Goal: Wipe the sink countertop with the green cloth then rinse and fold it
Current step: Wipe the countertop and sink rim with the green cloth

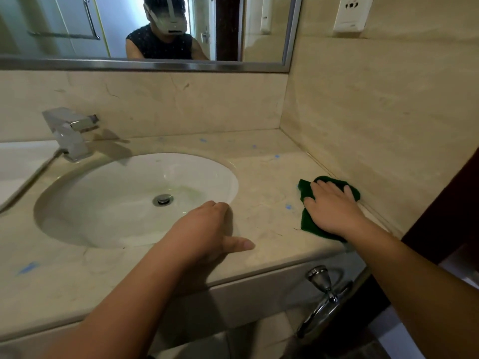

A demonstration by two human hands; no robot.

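Note:
The green cloth (306, 221) lies flat on the beige marble countertop (261, 161), at its right end beside the side wall. My right hand (330, 206) presses on the cloth with fingers spread and straight. My left hand (207, 233) rests at the right rim of the white oval sink (103, 193), fingers bent down over the rim, thumb stretched out on the counter; it holds nothing. Small blue smears (288, 207) dot the countertop.
A chrome tap (70, 133) stands behind the sink at the left. A mirror (145, 27) hangs above the backsplash, with a wall socket (352, 12) to its right. A chrome towel hook (324, 294) sticks out below the counter's front edge.

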